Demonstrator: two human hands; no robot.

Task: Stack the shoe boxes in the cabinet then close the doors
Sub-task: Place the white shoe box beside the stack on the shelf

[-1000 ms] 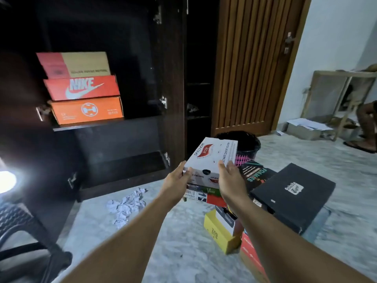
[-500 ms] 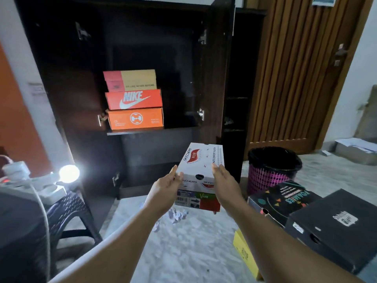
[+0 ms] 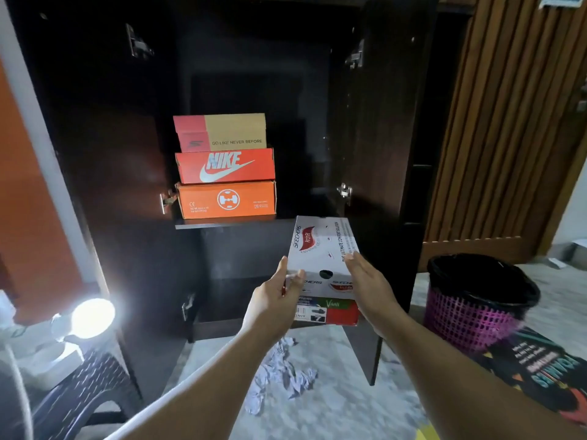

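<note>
Head view: the left hand (image 3: pixel 275 296) and right hand (image 3: pixel 370 282) press flat against either side of a white Skechers box (image 3: pixel 320 252) stacked on a red-green box (image 3: pixel 333 311) — both held up near the open cabinet (image 3: pixel 374 128), whose shelf holds three orange boxes (image 3: pixel 225 168) at far left.

You're working in a dim room: the round white lamp (image 3: pixel 92 317) at lower left flares with glare, the dark wooden cabinet (image 3: pixel 374 128) interior stays murky, and frame edges bend and blur.
</note>
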